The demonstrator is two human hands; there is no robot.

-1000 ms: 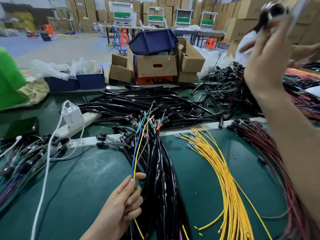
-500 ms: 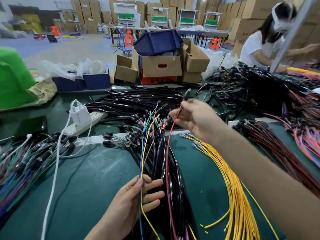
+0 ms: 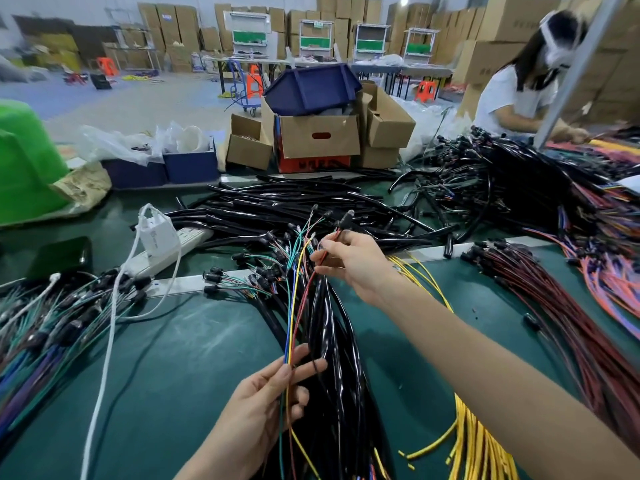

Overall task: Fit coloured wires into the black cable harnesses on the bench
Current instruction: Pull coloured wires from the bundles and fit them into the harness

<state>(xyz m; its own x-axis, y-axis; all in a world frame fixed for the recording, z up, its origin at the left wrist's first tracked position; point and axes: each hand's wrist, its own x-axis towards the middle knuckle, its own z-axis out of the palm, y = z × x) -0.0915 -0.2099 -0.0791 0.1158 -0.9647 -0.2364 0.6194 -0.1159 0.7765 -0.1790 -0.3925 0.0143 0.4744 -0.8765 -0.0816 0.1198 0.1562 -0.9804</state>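
Red wire (image 3: 309,287): pinched in right hand (image 3: 349,263), just lowered beside coloured wires (image 3: 291,327).
Left hand (image 3: 263,403): clamped on those, below right hand.
Meaning: probably joins bundle next.

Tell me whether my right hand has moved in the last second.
Yes. The right hand came down and left from up by the far boxes to the white strip across the bench, where it now pinches a red wire.
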